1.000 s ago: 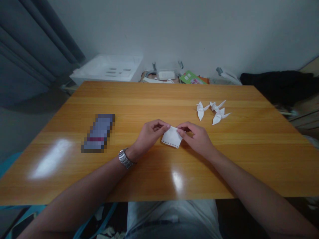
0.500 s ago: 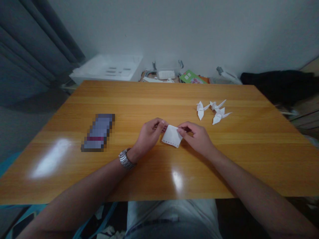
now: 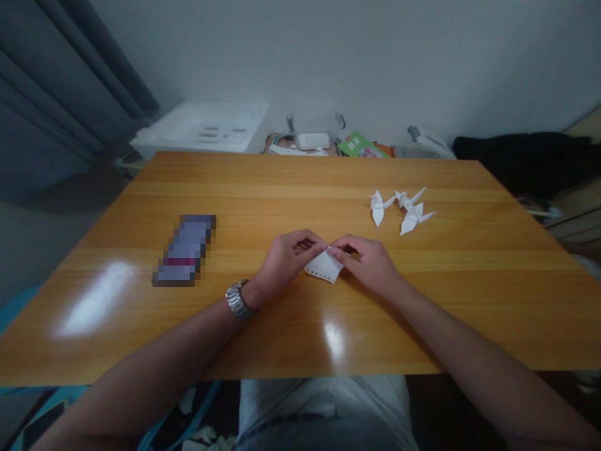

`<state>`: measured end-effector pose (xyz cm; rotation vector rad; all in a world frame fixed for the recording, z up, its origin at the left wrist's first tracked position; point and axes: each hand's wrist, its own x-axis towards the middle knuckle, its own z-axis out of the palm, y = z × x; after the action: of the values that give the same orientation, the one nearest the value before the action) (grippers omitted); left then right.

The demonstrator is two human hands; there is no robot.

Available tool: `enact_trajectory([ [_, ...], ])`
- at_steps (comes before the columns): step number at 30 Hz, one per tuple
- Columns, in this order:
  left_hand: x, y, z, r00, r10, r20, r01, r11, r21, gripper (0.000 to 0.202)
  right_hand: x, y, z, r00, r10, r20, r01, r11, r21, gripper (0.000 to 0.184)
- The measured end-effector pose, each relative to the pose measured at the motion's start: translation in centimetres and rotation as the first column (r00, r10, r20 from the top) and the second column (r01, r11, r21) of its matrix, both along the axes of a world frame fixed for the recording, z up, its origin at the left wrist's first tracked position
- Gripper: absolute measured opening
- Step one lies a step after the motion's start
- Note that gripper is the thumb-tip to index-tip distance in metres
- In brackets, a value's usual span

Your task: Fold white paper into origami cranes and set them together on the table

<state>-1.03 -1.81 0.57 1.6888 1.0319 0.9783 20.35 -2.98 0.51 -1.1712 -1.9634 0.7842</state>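
A small white paper with a row of holes along one edge lies at the middle of the wooden table. My left hand, a metal watch on its wrist, pinches the paper's upper corner. My right hand pinches the same top edge from the other side, fingertips almost meeting. Both hands cover the paper's far part.
Two or three folded white paper cranes sit at the right rear of the table. A blurred flat rectangular object lies to the left. Behind the table are a white tray, cables, a green packet and dark cloth.
My fingertips have come together over the paper's top edge, and less of the paper shows. The cranes and the blurred object have not moved.
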Motion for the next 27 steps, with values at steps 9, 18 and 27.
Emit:
enact_trajectory([
  [9, 0.0, 0.2, 0.4, 0.999, 0.043, -0.011, -0.043, 0.999, 0.019, 0.024, 1.1, 0.4, 0.2, 1.000, -0.025, 0.011, 0.026, 0.997, -0.074, 0.025],
  [18, -0.4, 0.7, 0.4, 0.997, 0.071, -0.025, -0.071, 0.997, 0.003, 0.023, 1.6, 0.6, 0.3, 0.997, 0.054, 0.051, -0.048, 0.991, -0.123, 0.031],
  [27, -0.3, 0.3, 0.7, 0.999, 0.037, -0.017, -0.037, 0.999, -0.028, 0.019, 0.7, 0.1, 0.6, 0.994, 0.108, 0.017, -0.103, 0.977, -0.187, 0.032],
])
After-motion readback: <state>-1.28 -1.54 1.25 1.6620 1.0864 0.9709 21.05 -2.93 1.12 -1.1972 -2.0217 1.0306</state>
